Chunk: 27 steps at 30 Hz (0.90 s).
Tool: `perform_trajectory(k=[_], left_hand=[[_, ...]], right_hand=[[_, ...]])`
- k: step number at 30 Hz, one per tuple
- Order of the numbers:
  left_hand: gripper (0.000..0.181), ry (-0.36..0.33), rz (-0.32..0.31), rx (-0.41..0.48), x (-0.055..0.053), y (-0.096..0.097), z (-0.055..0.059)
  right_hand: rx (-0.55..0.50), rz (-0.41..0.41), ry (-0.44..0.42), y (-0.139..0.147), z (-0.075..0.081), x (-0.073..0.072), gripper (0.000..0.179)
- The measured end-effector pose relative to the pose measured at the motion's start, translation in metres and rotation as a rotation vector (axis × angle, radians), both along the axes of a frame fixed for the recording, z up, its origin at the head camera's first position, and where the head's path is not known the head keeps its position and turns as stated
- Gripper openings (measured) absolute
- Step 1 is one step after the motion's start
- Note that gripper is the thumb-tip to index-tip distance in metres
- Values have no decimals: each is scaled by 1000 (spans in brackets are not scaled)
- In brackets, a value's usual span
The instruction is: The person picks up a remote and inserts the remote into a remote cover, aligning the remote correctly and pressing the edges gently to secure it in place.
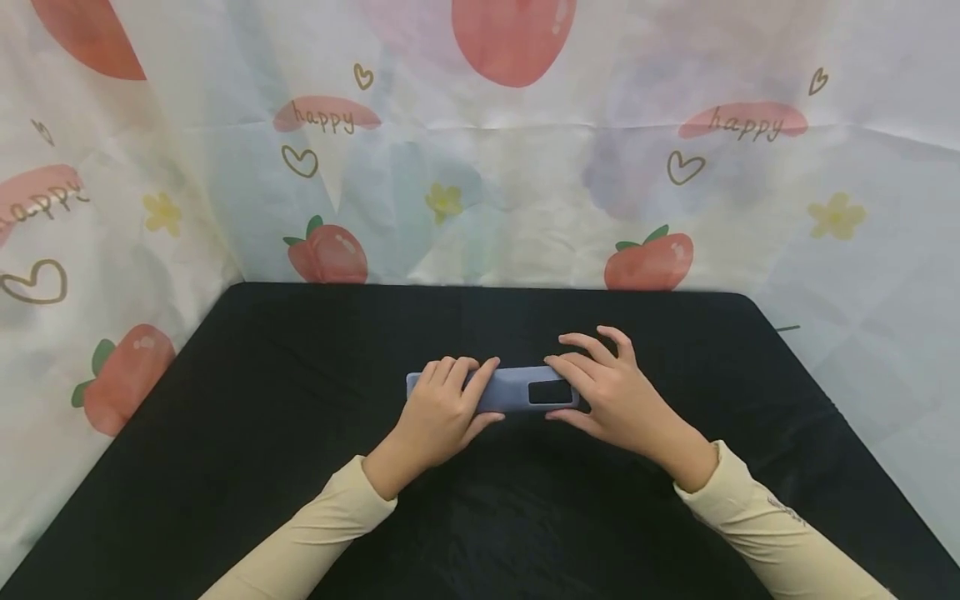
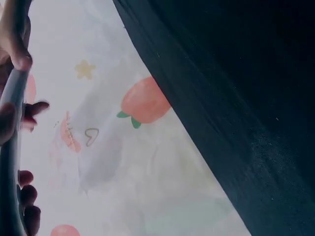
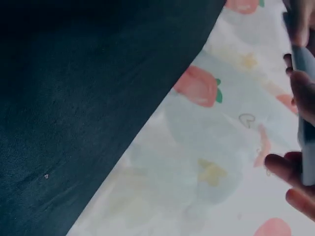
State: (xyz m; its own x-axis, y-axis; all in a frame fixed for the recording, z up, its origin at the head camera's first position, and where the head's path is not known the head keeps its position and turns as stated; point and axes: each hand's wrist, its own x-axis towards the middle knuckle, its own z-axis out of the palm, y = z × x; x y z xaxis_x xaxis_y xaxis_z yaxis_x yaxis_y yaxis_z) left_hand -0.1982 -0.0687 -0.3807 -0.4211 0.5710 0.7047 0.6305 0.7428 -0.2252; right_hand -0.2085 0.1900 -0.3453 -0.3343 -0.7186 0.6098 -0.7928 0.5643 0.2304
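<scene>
A long, slim blue-grey case (image 1: 513, 390) with a dark rectangular panel near its right end is held in both hands above the black table. My left hand (image 1: 442, 408) grips its left part, fingers over the far edge and thumb along the near one. At the right end, my right hand (image 1: 618, 396) pinches it between index finger and thumb, while other fingers are raised and spread. In the left wrist view the case (image 2: 11, 172) appears edge-on at the left border. The right wrist view shows the case (image 3: 309, 162) at its right border, partly cut off.
A black cloth covers the table (image 1: 510, 517), whose far edge meets a hanging pale curtain (image 1: 510, 208) printed with fruit, hearts and flowers. The curtain also runs along the left and right sides.
</scene>
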Motion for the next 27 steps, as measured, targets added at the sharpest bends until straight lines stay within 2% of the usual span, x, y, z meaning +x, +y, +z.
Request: perform_trajectory(k=[2,4,8,11,20,27], left_hand=[[66,-14,-3,-38,-1,-4,2],[67,-23,21,-56,-4,-11,4],[49,6,95,-71,-9,-25,9],[32,34,104,-85,-12,-29,10],[27,33,76,-130,-11,-11,17],[29,-31,86,-182,-7,5,9]], right_hand=[[-20,19,32,1,-1,-1,57],[-65,47,65,3,-1,-3,48],[-160,118,102,6,-1,-4,52],[-197,163,96,4,-4,-4,51],[-251,210,66,-12,-16,-1,49],[-230,182,10,-23,-23,4,51]])
